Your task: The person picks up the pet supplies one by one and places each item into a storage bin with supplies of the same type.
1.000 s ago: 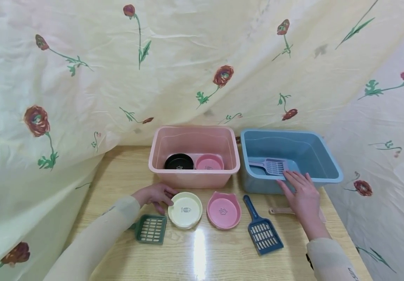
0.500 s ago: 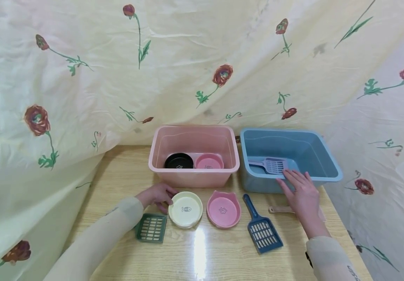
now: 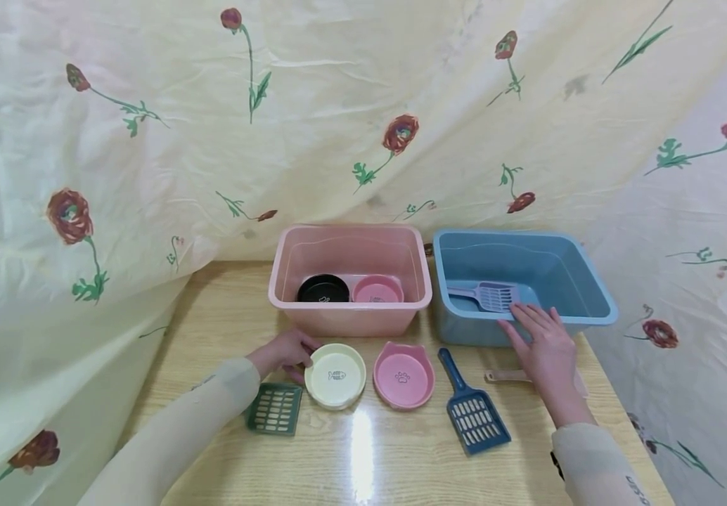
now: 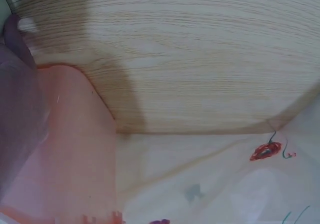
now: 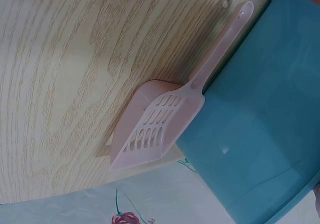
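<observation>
In the head view, my left hand [image 3: 287, 353] is at the left side of a round cream pet bowl [image 3: 335, 376] with a fish-bone print. Its curled fingers and thumb grip the bowl's left rim. My right hand [image 3: 547, 348] rests over the near rim of a blue litter tray [image 3: 458, 329], fingers extended past the rim. A lilac litter scoop [image 3: 495, 296] lies in that tray, close to the fingertips. The right wrist view has a pale pink litter scoop [image 5: 172, 114] leaning beside the blue tray; my forearm partly covers it in the head view.
A pink litter tray [image 3: 347, 322] holds a black bowl [image 3: 323, 288] and a pink bowl [image 3: 377, 289]. On the table stand a pink cat-eared bowl [image 3: 403, 379], a dark blue scoop [image 3: 474, 414] and a green scoop [image 3: 275, 409]. Flowered cloth [image 3: 325, 169] hangs behind.
My left hand has closed in on the cream bowl's left rim, its thumb moving toward the bowl. The right hand stays at the blue tray's rim.
</observation>
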`<state>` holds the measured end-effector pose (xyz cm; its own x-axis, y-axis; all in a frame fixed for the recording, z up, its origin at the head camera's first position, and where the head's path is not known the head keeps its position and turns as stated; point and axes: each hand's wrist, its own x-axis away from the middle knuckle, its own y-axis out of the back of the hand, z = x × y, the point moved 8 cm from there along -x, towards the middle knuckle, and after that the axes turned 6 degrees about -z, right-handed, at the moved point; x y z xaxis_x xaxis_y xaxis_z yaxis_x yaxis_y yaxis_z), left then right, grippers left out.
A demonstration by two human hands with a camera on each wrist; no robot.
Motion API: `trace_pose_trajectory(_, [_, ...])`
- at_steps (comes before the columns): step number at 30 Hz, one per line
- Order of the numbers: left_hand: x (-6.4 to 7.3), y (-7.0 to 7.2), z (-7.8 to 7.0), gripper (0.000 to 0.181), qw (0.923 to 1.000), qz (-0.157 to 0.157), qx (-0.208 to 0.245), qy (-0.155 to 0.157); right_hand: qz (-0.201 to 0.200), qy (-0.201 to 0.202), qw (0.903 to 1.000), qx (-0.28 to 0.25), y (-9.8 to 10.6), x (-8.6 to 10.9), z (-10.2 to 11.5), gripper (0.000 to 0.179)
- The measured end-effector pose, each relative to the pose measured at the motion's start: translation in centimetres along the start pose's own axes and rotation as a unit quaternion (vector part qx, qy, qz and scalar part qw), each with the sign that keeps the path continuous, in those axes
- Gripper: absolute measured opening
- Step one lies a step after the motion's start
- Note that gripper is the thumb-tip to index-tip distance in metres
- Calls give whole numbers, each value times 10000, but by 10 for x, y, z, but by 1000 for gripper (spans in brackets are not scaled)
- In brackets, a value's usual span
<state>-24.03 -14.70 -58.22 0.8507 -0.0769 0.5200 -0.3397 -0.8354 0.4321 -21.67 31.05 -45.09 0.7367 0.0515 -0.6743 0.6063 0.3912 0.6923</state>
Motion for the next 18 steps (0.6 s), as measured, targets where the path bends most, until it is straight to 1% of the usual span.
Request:
trace_pose_trajectory(2, [0,0,0,54,9999,-96,33,-32,38,-11,10000,6,-1,0,-1,50])
trace_pose_trajectory(7, [1,0,-3,55,9995,-275,-30,-126,65,-50,10000,-4,-1,0,-1,50])
trace_pose_trajectory(9, [2,-1,-5,57,9994,-307,-72,-131,27,-36,10000,-20,0,0,-2,51])
trace_pose_trajectory(11, [3,-1,-6,58,9994,-330,-61,-130,-6,-9,10000,-31,0,0,-3,57])
trace_pose_trajectory(13, [3,0,-7,59,9993,-336,-85,-155,-9,2,10000,-50,-1,0,-3,59])
trace_pose_trajectory(14, [4,0,-7,58,9992,-337,-116,-183,5,-8,10000,-39,-1,0,-3,58])
trace_pose_trajectory(16, [5,1,-8,59,9991,-343,-160,-197,29,-25,10000,-24,-2,0,-3,50])
trace_pose_trajectory(18, [6,2,-8,60,9989,-346,-236,-212,71,-63,10000,-5,-2,0,-2,51])
